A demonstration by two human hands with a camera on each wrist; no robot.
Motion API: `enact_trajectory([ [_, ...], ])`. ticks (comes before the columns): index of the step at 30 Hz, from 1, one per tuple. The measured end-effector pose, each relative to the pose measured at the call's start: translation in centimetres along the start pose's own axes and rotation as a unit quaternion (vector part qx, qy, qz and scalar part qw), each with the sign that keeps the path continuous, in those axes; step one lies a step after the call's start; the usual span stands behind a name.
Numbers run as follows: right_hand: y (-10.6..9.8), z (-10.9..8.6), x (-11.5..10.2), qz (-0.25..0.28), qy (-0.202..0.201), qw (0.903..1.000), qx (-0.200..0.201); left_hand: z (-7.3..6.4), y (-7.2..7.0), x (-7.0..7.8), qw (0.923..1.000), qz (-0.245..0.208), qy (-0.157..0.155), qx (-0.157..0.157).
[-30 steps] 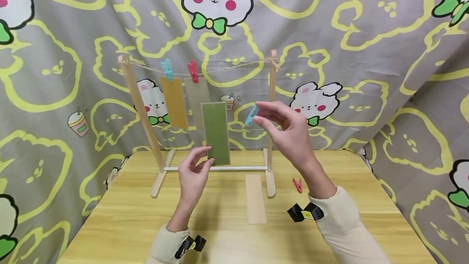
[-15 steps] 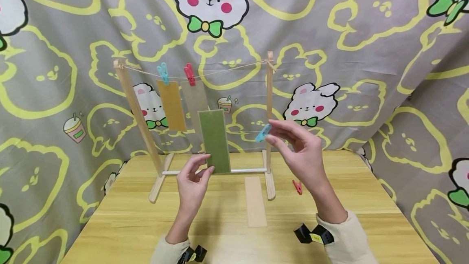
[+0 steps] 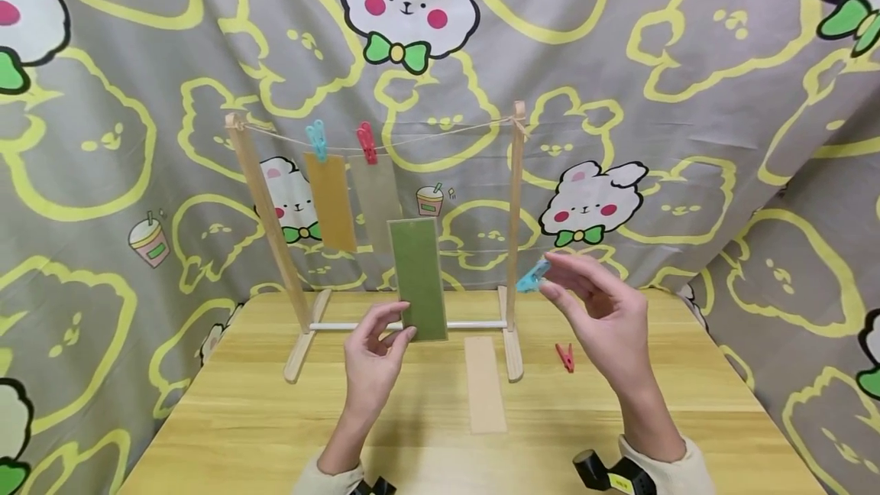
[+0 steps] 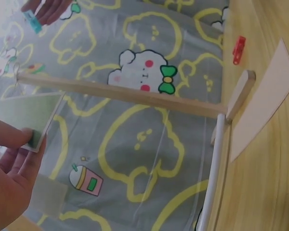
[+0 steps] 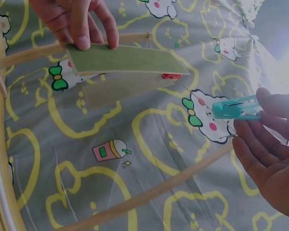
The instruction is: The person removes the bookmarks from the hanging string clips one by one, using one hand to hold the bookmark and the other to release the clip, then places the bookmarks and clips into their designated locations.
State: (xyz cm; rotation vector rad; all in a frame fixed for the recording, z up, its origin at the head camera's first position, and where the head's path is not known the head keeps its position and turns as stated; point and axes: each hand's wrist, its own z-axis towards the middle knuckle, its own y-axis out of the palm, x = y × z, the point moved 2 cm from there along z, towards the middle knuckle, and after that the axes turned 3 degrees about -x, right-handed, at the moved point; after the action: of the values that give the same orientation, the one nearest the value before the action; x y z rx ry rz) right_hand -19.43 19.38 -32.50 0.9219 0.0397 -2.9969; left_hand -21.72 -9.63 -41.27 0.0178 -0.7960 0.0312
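Note:
My left hand (image 3: 376,354) pinches the lower left edge of a green rectangular card (image 3: 419,277) between thumb and fingers, holding it upright in front of the rack. In my right hand (image 3: 608,319), thumb and fingertips grip a light-blue clothespin (image 3: 532,276), just right of the rack's right post. The right wrist view shows this clothespin (image 5: 236,108) pointing toward the green card (image 5: 125,60), well apart from it. From the string (image 3: 440,134) hang a mustard card (image 3: 331,205) under a blue clothespin (image 3: 317,140) and a grey-beige card (image 3: 375,201) under a red clothespin (image 3: 367,143).
The wooden rack has a left post (image 3: 268,228), a right post (image 3: 516,220) and a white bottom rod (image 3: 474,325). A pale beige card (image 3: 485,384) lies on the wooden table (image 3: 234,418). Right of it is a red clothespin (image 3: 565,357). Patterned cloth (image 3: 687,121) hangs behind.
My right hand has moved right and down with the blue clothespin, away from the green card. The left hand has lowered the green card a little and shifted slightly right.

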Motion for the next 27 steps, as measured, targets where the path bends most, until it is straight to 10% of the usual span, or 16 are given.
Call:
enact_trajectory([
  [27,-6.2,-2.3,2.3,-0.029,0.054,0.9949,0.08,-1.1,1.7,-0.8,0.9987,-0.031,-0.003,-0.04],
])
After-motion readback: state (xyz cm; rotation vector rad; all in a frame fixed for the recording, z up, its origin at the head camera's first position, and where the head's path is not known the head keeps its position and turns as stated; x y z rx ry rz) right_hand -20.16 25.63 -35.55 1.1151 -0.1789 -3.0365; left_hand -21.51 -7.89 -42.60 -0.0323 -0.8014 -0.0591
